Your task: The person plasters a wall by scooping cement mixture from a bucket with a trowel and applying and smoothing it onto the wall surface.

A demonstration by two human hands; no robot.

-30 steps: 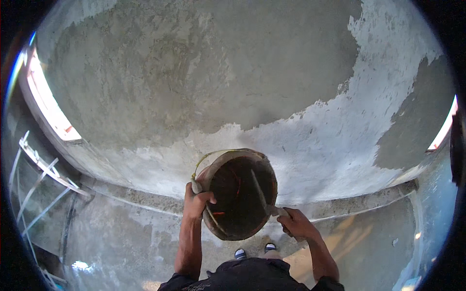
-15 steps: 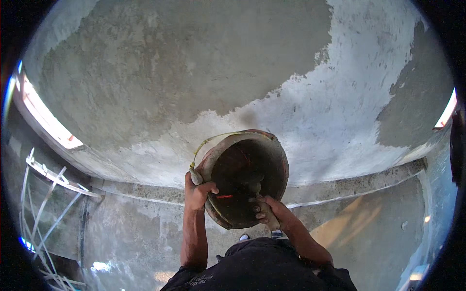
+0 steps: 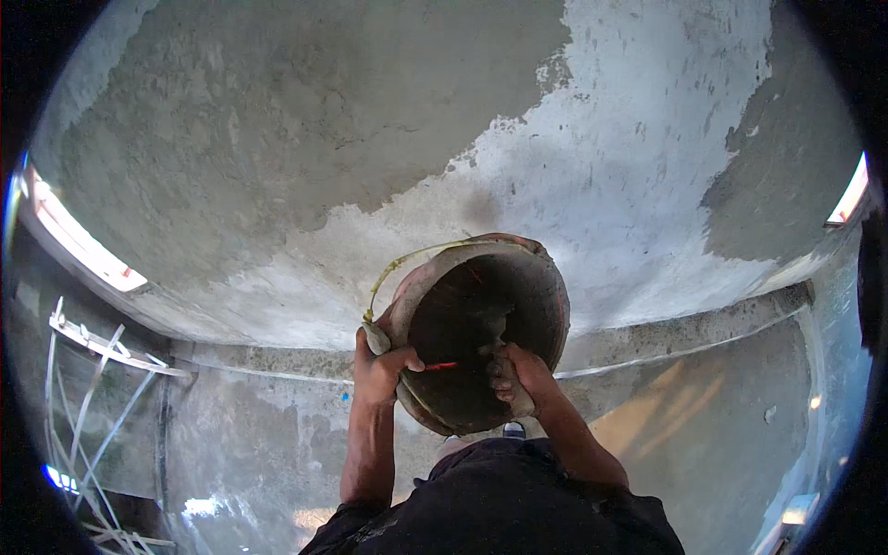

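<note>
A round, mortar-smeared bucket (image 3: pixel 555 310) is held tilted in front of my body, its dark inside facing up toward me. At its left rim my left hand (image 3: pixel 379 370) is closed on the edge, thumb over the inside, beside the pale grip of the thin yellowish bail (image 3: pixel 407 256). My right hand (image 3: pixel 520 375) is wrapped round the thick, pale handle of a trowel (image 3: pixel 524 403) at the near right of the bucket. The trowel's front part reaches into the bucket, where shadow hides most of it and the contents. A thin red streak shows inside near my left thumb.
Ahead rises a wall (image 3: pixel 610 185) with darker grey plaster patches over a paler surface. A low ledge (image 3: pixel 684 333) runs along its foot. At the left stands a frame of thin pale poles (image 3: pixel 92 370). Bright openings lie at both sides. My shoe (image 3: pixel 513 430) shows below the bucket.
The bucket has shifted slightly right and up in view, and my right hand with the trowel has moved a little farther in. The wall's plaster patches have slid left as the view turned.
</note>
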